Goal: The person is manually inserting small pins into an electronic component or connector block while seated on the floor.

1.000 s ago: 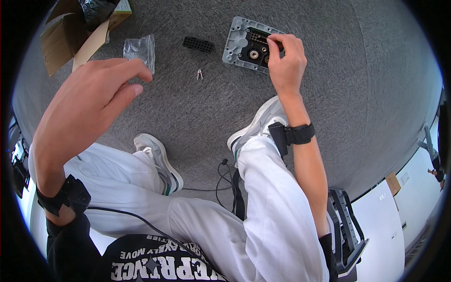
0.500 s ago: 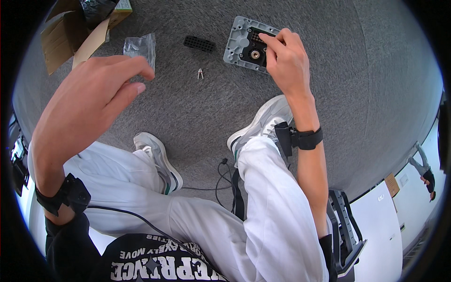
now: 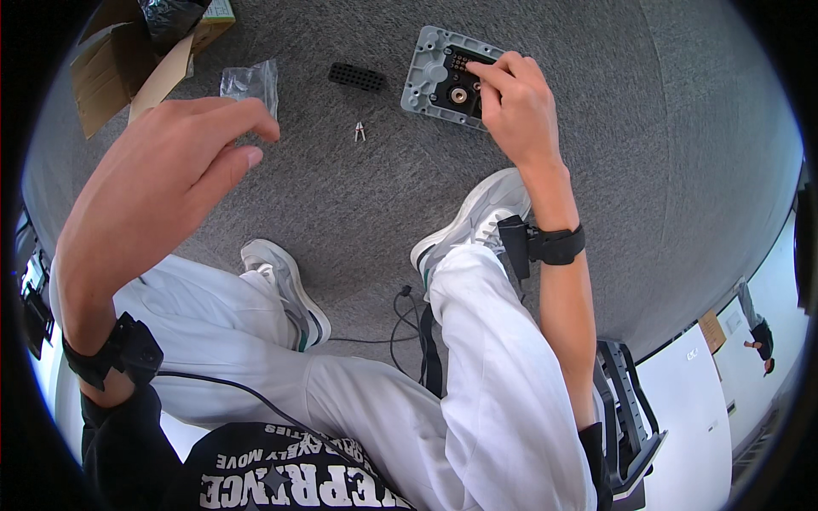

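Observation:
On the grey carpet at the far right of centre lies a grey plate [image 3: 419,83] with holes along its rim and a black insert [image 3: 442,90] carrying several small brass-coloured contacts and a round metal fitting. My right hand [image 3: 521,106] rests over its right side, thumb and forefinger closed together at the insert; whatever they pinch is hidden. My left hand [image 3: 162,183] hovers in the air at the left, fingers bent, thumb and forefinger apart, nothing visible between them. Between the hands lie a black block [image 3: 356,77] full of holes and a tiny silver two-legged piece [image 3: 360,131].
A clear plastic bag [image 3: 251,83] lies beyond my left hand. At the far left stands an open cardboard box [image 3: 106,81] with black plastic inside. A dark cable [image 3: 394,328] runs between my shoes. Another person [image 3: 758,332] is in the distance at the right.
The floor items and plate appear shifted slightly left and up in the picture. My right hand stays at the plate, and my left hand hardly moves. The distant person has moved.

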{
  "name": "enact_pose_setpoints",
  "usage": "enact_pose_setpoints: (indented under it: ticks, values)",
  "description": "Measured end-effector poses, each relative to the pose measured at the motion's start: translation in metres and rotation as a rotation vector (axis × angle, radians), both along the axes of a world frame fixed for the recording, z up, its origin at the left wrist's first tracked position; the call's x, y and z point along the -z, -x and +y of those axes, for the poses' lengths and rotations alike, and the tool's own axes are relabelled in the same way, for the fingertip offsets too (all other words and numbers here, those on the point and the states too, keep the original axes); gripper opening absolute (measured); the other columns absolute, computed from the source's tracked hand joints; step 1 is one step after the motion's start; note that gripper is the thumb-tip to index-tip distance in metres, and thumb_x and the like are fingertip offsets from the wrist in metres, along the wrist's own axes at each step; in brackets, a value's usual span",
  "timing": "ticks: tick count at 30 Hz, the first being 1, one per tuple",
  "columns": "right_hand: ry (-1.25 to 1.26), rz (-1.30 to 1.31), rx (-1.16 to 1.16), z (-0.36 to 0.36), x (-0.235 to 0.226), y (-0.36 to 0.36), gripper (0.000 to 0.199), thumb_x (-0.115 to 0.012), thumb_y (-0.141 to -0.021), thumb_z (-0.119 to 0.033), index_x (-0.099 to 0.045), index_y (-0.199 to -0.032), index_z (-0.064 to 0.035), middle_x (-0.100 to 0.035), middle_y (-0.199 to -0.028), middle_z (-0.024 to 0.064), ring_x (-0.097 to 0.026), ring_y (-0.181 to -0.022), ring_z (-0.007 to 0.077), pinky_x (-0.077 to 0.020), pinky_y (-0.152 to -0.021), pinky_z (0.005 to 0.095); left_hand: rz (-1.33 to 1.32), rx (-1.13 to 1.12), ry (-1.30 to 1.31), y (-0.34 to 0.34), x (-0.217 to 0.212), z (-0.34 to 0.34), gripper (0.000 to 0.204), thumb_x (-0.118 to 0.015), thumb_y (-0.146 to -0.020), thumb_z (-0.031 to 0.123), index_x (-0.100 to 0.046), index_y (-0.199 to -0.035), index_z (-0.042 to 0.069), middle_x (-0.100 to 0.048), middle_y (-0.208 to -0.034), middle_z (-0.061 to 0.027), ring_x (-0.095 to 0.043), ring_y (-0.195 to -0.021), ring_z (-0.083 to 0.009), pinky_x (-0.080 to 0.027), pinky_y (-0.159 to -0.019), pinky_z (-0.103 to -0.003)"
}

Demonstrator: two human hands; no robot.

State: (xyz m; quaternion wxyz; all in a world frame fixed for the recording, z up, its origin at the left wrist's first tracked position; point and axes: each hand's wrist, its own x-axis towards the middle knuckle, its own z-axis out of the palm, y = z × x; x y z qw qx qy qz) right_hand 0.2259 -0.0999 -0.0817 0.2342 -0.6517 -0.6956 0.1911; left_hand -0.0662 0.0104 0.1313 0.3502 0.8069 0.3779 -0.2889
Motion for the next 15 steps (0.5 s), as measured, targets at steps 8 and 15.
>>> enact_pose_setpoints:
  ticks: [8, 15]
  values:
    - [0.011, 0.361, 0.306, 0.0016, -0.0033, -0.0035, 0.008, -0.074, -0.088, -0.005, -0.075, -0.095, -0.0021, -0.072, -0.086, 0.0091, -0.071, -0.073, 0.023, -0.0562, -0.068, 0.0332, -0.016, 0.008, 0.002, -0.0009, -0.0002, 0.0016, 0.021, -0.052, -0.101, 0.006, -0.068, -0.114, 0.001, -0.071, -0.106, -0.0176, -0.069, -0.083, -0.0258, -0.053, -0.074, -0.036]
    - [0.06, 0.358, 0.321, 0.0008, 0.0011, 0.0003, 0.008, -0.076, -0.086, -0.006, -0.073, -0.091, -0.0011, -0.072, -0.084, 0.0088, -0.07, -0.07, 0.0201, -0.055, -0.065, 0.0307, -0.037, 0.011, -0.004, -0.0036, 0.0003, 0.0018, 0.021, -0.053, -0.101, 0.006, -0.069, -0.114, 0.001, -0.071, -0.106, -0.0173, -0.068, -0.083, -0.0254, -0.053, -0.073, -0.036]
